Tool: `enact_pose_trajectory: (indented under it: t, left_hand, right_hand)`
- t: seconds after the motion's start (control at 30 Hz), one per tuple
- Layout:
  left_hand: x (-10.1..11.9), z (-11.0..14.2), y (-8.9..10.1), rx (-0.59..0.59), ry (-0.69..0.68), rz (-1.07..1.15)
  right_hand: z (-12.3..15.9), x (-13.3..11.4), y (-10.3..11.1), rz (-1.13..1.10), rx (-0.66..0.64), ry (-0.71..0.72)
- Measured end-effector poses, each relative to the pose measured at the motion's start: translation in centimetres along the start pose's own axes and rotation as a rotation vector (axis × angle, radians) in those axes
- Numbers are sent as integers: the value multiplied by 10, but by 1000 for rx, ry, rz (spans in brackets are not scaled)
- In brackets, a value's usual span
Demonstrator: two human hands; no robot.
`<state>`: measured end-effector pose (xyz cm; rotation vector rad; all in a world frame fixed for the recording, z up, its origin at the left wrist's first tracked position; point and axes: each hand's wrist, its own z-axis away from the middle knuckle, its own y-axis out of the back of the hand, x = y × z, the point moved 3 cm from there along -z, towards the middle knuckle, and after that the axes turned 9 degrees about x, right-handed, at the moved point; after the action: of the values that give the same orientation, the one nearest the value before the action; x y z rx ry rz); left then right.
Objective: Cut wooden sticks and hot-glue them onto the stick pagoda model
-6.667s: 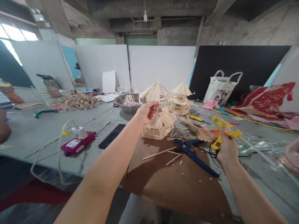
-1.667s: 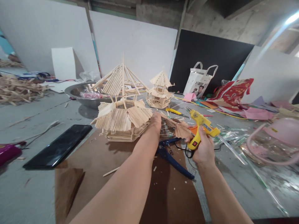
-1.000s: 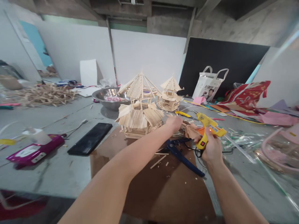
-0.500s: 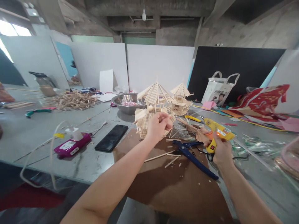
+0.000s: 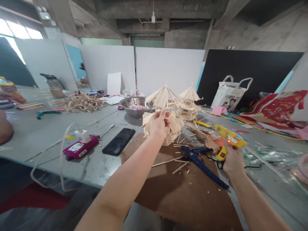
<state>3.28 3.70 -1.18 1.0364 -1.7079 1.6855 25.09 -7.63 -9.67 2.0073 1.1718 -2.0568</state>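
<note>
My left hand is in front of a pavilion model built of thin wooden sticks, its fingers curled together against the upper part. What they pinch is hidden behind the hand. The model has a pointed stick roof and a lower tier of sloping eaves. My right hand is wrapped round a yellow hot glue gun, whose nozzle points up and left toward the models. A red light glows on the gun. Behind the pavilion stands a second, smaller stick model.
Blue cutters and loose sticks lie on a brown board. A phone and a purple power strip with a looping white cable are to the left. Behind stand a metal bowl and a stick pile. Another person's arm shows far left.
My view has turned slightly left, so things sit further right. My left hand has shifted on the pavilion, its thumb now pointing up. The glue gun stays in my right hand.
</note>
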Motion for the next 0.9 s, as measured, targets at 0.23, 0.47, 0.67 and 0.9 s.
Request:
enact_pose_trajectory:
  t: [0.23,0.47,0.67,0.9]
  left_hand:
    - [-8,0,-11,97,68,184]
    - [-14,-5,-15,136,-1,164]
    - [-10,-7,-12,99,-95,76]
    - [-8,-5,-14,92,-104,50]
  right_hand:
    - [0,0,0,9,-17,-3]
    - [-1,1,0,-9,-18,-9]
    - [1,-1,-2,0,-31,-1]
    - [0,0,0,-12,-24,14]
